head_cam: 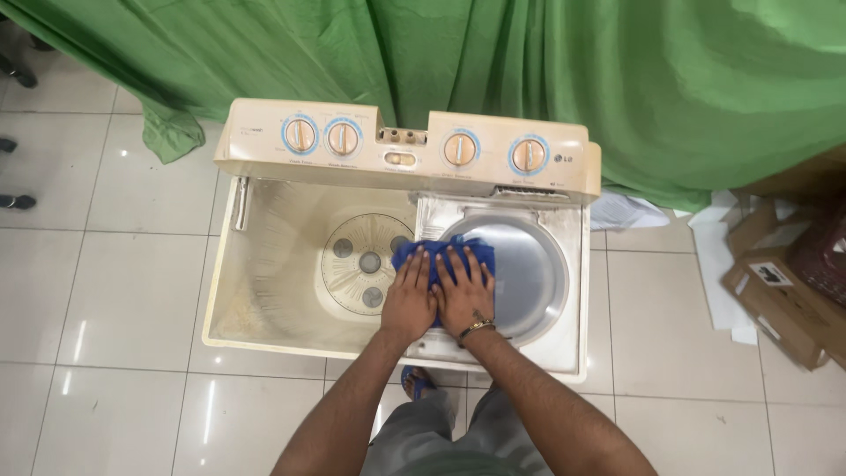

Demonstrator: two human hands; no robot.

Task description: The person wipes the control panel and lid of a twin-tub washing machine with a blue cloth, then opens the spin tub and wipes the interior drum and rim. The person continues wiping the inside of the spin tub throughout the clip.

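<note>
Both hands, left hand (408, 300) and right hand (463, 295), press flat, fingers extended and seemingly gripping nothing, on a blue cloth (441, 254) atop the washing machine (264, 150).

- You have one view only, from the camera on your head, so no second view shares any part of the scene.
- It looks steeply down over your forearms onto the open top of the twin-tub washing machine (401, 264).
- It sits close enough that the machine fills the middle of the frame.
- It faces the green curtain (529, 79) behind; tiled floor (106, 291) shows at both sides.
</note>
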